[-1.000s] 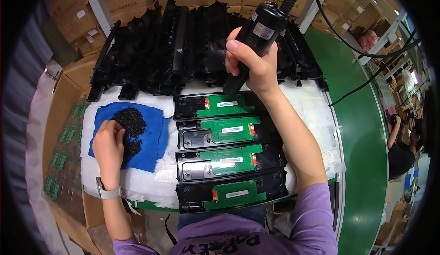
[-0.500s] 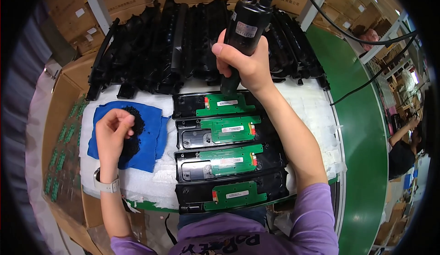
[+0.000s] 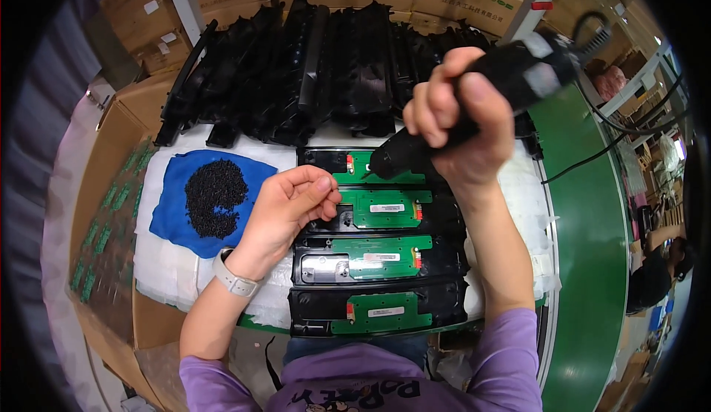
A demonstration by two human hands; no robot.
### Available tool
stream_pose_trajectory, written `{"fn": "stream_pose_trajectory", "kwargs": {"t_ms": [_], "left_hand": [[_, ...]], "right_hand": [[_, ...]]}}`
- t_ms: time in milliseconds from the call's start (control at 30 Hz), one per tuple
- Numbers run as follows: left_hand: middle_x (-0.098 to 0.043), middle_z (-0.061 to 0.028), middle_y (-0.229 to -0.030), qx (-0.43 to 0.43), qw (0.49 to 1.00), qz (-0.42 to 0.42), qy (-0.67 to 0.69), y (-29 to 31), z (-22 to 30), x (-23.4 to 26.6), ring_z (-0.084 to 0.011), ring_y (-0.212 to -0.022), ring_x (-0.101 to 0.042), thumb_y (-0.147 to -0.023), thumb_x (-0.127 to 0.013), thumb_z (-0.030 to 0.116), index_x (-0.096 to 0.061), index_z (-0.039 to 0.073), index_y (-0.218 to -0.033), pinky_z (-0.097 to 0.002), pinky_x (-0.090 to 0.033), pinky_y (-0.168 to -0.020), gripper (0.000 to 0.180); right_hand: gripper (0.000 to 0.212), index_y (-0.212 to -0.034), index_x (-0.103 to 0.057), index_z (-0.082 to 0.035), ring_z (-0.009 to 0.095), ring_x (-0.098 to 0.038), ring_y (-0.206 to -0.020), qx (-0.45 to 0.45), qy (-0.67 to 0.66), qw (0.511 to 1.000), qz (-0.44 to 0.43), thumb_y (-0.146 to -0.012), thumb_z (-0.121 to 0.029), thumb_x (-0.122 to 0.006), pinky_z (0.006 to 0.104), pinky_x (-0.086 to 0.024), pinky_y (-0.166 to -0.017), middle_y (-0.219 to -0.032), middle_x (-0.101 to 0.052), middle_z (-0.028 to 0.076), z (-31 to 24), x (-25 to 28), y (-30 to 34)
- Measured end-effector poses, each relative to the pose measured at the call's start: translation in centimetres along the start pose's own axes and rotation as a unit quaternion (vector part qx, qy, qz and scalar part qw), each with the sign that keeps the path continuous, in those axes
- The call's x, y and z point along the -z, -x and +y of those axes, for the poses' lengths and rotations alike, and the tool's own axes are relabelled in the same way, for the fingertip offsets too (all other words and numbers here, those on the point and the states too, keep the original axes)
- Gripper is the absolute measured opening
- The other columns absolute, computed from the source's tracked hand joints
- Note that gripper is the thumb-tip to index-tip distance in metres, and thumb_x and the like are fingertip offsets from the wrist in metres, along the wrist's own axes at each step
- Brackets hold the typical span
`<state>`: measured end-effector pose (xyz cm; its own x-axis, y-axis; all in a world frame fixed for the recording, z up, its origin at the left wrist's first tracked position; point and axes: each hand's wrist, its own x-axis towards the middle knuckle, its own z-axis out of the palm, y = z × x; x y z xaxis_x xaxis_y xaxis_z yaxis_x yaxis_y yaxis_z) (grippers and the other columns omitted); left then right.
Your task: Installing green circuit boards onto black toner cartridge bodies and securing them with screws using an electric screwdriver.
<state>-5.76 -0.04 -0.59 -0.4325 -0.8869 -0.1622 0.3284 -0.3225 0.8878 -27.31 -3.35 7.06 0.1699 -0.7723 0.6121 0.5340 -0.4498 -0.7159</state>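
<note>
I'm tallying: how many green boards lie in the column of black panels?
4, in one column: the farthest board, partly behind the black tool; the second board; the third board; the nearest board. Any beneath would be hidden.

L hand [image 3: 290,208] in thumb-finger pinch, R hand [image 3: 481,136] higher & curled

Black corded tool [image 3: 518,68] being held aslant in right grip [image 3: 470,116], being pointed down at farthest green circuit board [image 3: 361,162]. Left grip [image 3: 290,206] being held pinched nearby. Small black pieces [image 3: 213,193] being borne in heap by blue cloth [image 3: 170,205]; black mouldings [image 3: 348,71] being kept piled along far side of white-covered table [image 3: 518,197].
</note>
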Motion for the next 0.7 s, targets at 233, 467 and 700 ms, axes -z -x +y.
{"fn": "stream_pose_trajectory", "kwargs": {"t_ms": [233,467,700], "left_hand": [[-0.063,-0.005,-0.08,0.011,0.994,-0.019,0.106,0.2,-1.5,0.1,-0.0088,-0.066,-0.056,-0.09,-0.058,0.017,-0.058,0.002,-0.093,-0.0199,-0.046,-0.063,0.016],[-0.064,-0.0062,-0.083,0.014,0.994,-0.003,0.106,0.7,-1.3,-0.2,-0.0089,-0.068,-0.058,-0.089,-0.059,0.014,-0.059,0.002,-0.096,-0.0201,-0.048,-0.063,0.014],[-0.065,-0.0076,-0.085,0.002,0.994,0.002,0.105,0.9,-1.7,0.0,-0.0097,-0.069,-0.061,-0.088,-0.06,0.011,-0.059,0.001,-0.097,-0.0205,-0.049,-0.063,0.013]], "right_hand": [[0.022,-0.1,-0.045,-0.007,0.014,-0.043,-0.044,0.042,-0.129,0.991,0.007,-0.087,-0.024,-0.05,0.0308,-0.041,-0.051,-0.058,-0.044,0.003,-0.7,-2.3,0.9],[0.032,-0.102,-0.047,-0.006,0.011,-0.044,-0.046,0.056,-0.114,0.991,-0.045,-0.09,-0.035,-0.047,0.0307,-0.042,-0.056,-0.063,-0.047,0.0,0.2,-2.4,1.1],[0.022,-0.1,-0.045,-0.006,0.013,-0.043,-0.044,0.036,-0.115,0.993,0.016,-0.087,-0.023,-0.051,0.0311,-0.041,-0.051,-0.059,-0.045,0.004,0.3,-3.4,1.3]]}}
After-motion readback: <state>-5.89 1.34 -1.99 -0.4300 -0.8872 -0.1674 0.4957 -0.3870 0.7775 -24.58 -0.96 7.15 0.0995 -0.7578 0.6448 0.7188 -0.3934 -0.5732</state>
